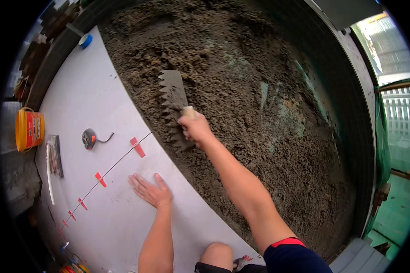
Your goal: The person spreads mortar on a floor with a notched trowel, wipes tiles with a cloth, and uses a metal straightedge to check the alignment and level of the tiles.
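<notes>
Head view: trowel (175, 97), long axis forward; teeth (162, 89) left; tilt unclear

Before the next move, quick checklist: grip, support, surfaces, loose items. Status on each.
1. Trowel grip: ok. The right hand is closed around the handle of the notched trowel.
2. Free-hand support: ok. The left hand appears palm-down on the near white slab.
3. Evenness of the grey-brown mix: not ok. It looks rough and lumpy, with greenish patches.
4. Trowel edge touching the mix: cannot tell from this angle.
5. Red clips along the seam: in line, ok; how firmly seated, cannot tell.
6. Loose tools put away: not ok. The tape measure lies on the far slab.
</notes>
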Demonstrator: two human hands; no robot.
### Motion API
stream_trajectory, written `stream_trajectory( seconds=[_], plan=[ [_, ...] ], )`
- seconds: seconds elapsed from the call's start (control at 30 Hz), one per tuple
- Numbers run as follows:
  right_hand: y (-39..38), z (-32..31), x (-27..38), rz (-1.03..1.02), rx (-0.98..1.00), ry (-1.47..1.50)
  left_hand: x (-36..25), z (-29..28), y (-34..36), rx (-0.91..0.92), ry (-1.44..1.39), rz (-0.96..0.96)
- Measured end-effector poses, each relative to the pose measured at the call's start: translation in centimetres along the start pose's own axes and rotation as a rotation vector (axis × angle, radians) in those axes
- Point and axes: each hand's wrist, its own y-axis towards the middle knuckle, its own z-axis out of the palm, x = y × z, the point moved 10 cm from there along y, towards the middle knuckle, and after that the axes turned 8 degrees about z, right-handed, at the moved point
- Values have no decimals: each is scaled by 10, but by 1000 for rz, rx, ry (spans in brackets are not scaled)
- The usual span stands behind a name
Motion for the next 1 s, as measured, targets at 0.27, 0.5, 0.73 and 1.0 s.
stream_trajectory(
  seconds=[0.27,0.5,0.73,1.0],
  plan=[
    [-32,-171,-39,-31,-495,298,4,3,1,-45,21,-8],
    [-188,-324,-174,-100,-669,671,1,2,1,-48,31,13],
    [-257,-313,-156,-210,-811,773,6,0,2,-20,6,9],
    [-17,-45,-11,28,7,233,-6,10,-3,-63,26,58]
  ],
)
